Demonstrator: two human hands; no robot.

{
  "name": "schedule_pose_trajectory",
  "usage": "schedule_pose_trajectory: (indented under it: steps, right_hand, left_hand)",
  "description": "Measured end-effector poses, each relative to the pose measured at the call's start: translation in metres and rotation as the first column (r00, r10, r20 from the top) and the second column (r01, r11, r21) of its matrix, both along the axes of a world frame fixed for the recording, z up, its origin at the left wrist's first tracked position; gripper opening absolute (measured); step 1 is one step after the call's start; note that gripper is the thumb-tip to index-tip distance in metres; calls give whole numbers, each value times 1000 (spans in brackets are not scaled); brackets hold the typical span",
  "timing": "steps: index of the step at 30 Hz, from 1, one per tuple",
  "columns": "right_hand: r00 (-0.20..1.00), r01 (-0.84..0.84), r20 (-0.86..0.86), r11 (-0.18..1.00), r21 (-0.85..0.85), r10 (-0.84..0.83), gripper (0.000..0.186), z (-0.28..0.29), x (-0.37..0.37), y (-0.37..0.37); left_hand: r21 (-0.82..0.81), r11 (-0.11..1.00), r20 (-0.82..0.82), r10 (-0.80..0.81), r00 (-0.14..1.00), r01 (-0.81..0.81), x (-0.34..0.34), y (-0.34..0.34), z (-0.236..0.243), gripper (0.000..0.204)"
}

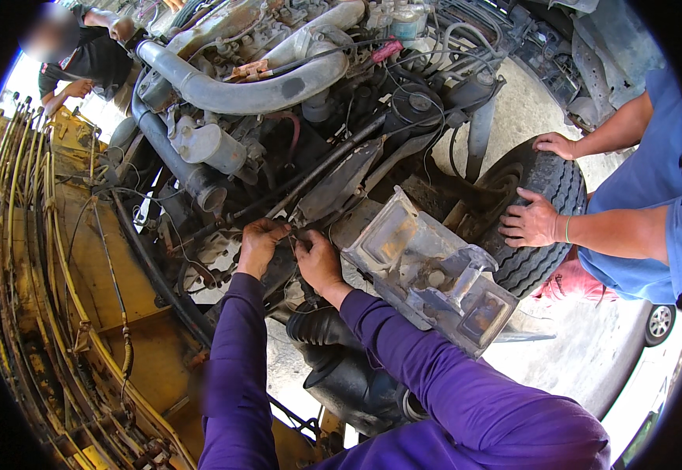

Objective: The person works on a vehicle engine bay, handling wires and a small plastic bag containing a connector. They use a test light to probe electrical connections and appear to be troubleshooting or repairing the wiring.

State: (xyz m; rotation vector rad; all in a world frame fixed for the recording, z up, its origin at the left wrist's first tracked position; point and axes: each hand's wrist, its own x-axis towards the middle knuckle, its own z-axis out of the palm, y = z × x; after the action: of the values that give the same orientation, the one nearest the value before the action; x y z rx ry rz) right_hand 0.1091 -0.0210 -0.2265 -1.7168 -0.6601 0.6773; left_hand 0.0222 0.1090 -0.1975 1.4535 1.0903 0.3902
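My left hand (258, 247) and my right hand (321, 262) are close together amid the dirty parts of a vehicle engine bay. The fingers of both are closed in a pinch, nearly touching; whatever sits between them is too small to make out. A dark rod (333, 166) slants up to the right just beyond my fingertips. To the right of my right hand lies a grimy grey metal bracket (392, 235) with rectangular recesses. Below it, a black ribbed rubber hose (315, 325) passes beside my right forearm.
A large grey pipe (247, 92) and a cylindrical canister (209, 146) stand at the far side. Yellow machinery with metal lines (133, 266) fills the left. At right, a co-worker in blue rests both hands on a tyre (549, 188). Another person (102, 59) stands far left.
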Motion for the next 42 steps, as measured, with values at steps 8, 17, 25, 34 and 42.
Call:
schedule_pose_trajectory:
  steps: [8, 17, 25, 34, 42]
  right_hand:
    - [1000, -25, 3, 996, -80, 26, 21, 9, 3, -3]
    - [1000, -30, -10, 998, -63, 30, 21, 11, 3, -3]
    - [999, -5, 44, 996, -93, 9, 20, 3, 0, -1]
    - [1000, -4, 1, 1000, -24, 4, 20, 3, 1, -1]
    - [1000, 1, 5, 1000, -14, -1, 22, 2, 1, -1]
  left_hand:
    - [-3, 1000, -32, -5, 999, 5, 0, 1, -3, 13]
    - [-11, 1000, -34, -8, 999, 7, -1, 1, -1, 15]
    - [-6, 1000, -18, -12, 1000, 12, -4, 4, -9, 15]
    - [-24, 1000, -22, -3, 1000, 2, 2, 0, 2, 12]
    - [-22, 1000, 8, 4, 1000, -4, 4, -3, 7, 16]
